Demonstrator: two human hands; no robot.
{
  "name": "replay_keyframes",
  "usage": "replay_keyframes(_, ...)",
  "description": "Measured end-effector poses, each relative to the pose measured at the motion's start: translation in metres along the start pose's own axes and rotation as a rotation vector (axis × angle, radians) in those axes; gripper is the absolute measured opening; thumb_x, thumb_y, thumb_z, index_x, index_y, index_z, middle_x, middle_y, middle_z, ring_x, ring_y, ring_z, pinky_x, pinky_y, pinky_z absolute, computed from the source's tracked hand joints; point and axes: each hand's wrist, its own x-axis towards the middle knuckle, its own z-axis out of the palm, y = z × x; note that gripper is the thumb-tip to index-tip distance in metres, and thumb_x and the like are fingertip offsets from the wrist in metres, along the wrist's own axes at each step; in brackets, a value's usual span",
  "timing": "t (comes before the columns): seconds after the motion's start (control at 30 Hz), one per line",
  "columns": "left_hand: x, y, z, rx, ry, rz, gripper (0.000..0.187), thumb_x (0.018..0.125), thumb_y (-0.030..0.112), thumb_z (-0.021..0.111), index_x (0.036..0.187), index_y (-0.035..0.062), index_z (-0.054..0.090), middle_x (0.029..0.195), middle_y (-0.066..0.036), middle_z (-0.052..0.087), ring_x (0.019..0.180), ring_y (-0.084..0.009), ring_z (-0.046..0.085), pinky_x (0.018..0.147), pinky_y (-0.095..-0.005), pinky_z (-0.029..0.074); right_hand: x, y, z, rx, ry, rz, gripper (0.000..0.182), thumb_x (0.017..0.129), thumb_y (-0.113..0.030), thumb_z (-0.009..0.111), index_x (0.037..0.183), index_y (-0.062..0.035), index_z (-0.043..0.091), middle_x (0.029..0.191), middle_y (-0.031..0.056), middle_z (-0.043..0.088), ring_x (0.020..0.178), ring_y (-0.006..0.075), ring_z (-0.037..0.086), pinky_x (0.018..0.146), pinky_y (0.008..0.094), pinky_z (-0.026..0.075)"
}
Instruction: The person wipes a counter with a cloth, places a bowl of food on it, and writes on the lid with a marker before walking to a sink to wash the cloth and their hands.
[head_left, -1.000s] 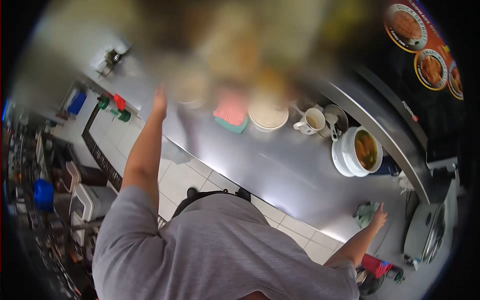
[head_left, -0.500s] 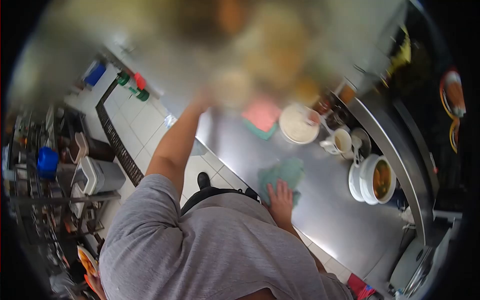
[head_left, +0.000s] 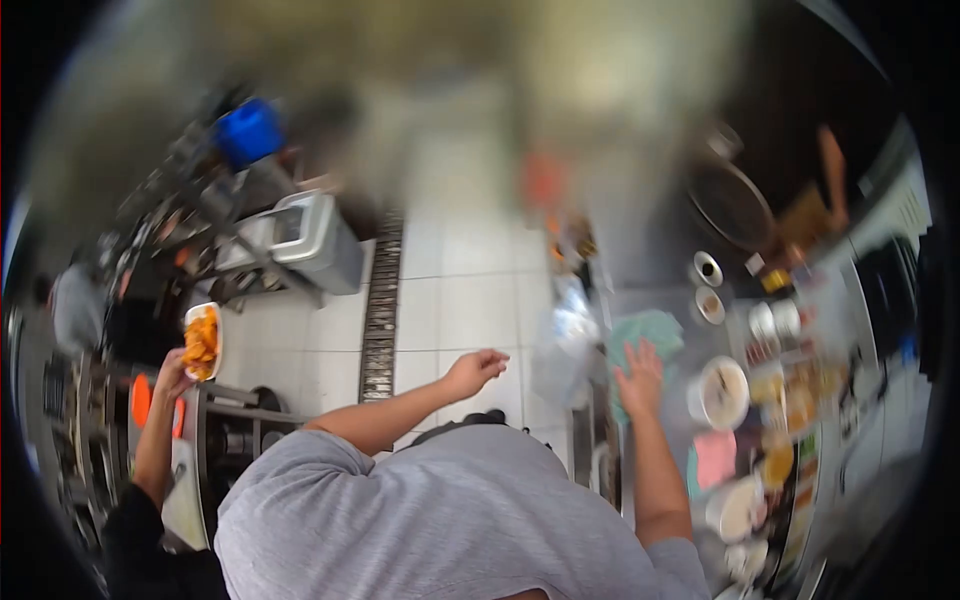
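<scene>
My right hand (head_left: 640, 380) lies flat, fingers spread, on a crumpled green cloth (head_left: 655, 328) on the steel counter (head_left: 655, 480). Over the tiled floor, away from the counter, my left hand (head_left: 476, 374) hangs in the air with its fingers curled in; nothing shows in it. Close to my right hand stands a white tub (head_left: 720, 393) with pale contents and a utensil. Below that tub lies a folded pink cloth (head_left: 714, 459) on a green one. Another white tub (head_left: 735, 507) with creamy contents is beside the cloths.
At the left, another person's hand (head_left: 172, 372) holds a white dish of orange food (head_left: 203, 342). A grey bin (head_left: 330, 240) stands beside the floor drain grate (head_left: 383, 300). Two small bowls (head_left: 709, 304) sit farther along the counter. A clear plastic bag (head_left: 570, 345) is near its edge.
My view has turned to the left. My left hand has come off the counter area and now hangs over the floor. My right hand remains on the green cloth.
</scene>
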Motion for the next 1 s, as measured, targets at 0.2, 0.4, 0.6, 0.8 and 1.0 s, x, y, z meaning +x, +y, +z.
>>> replay_keyframes(0.2,-0.036,-0.033,-0.097,0.065,0.360,-0.190,0.026,0.089,0.024,0.062,0.076,0.0009,0.066,0.076,-0.007,0.067,0.071,-0.0098,0.059,0.070,-0.0249,0.047,0.059,0.002,0.024,-0.002,-0.016,0.080,0.048,0.081,-0.021,0.063,0.127,-0.0137,0.053,0.142,0.0135,0.037,0.134,0.0304,0.030,0.109,0.0447,0.022)
replay_keyframes(0.4,-0.045,-0.026,-0.117,-0.330,0.843,-0.126,0.051,0.092,0.046,0.051,0.066,0.0030,0.058,0.064,-0.005,0.058,0.063,-0.0120,0.054,0.065,-0.0260,0.045,0.090,-0.058,0.011,-0.151,-0.040,0.025,0.048,0.074,-0.019,0.067,0.119,-0.0059,0.055,0.138,0.0174,0.041,0.129,0.0338,0.034,0.106,0.0455,0.026)
replay_keyframes(0.6,-0.059,-0.015,-0.117,-0.596,1.098,-0.084,0.050,0.093,0.046,0.048,0.066,0.0048,0.055,0.062,-0.004,0.056,0.061,-0.0126,0.054,0.064,-0.0262,0.045,0.143,-0.101,0.042,0.111,-0.130,-0.217,0.051,0.071,-0.010,0.067,0.119,-0.0033,0.053,0.133,0.0189,0.045,0.125,0.0359,0.038,0.105,0.0457,0.026)
replay_keyframes(0.8,-0.042,-0.007,-0.128,-0.609,1.131,0.012,0.051,0.094,0.046,0.047,0.064,0.0054,0.053,0.061,-0.005,0.055,0.059,-0.0135,0.054,0.061,-0.0263,0.046,0.187,-0.101,0.037,0.327,-0.003,-0.305,0.047,0.073,-0.007,0.066,0.118,-0.0029,0.054,0.130,0.0166,0.048,0.124,0.0338,0.040,0.104,0.0438,0.029)
replay_keyframes(1.0,-0.017,0.012,-0.121,-0.650,1.069,0.038,0.052,0.094,0.047,0.046,0.064,0.0053,0.053,0.061,-0.005,0.054,0.058,-0.0139,0.054,0.060,-0.0271,0.046,0.185,-0.068,0.034,0.329,0.002,-0.177,0.045,0.072,-0.006,0.066,0.116,-0.0038,0.055,0.126,0.0159,0.051,0.122,0.0326,0.042,0.104,0.0421,0.030)
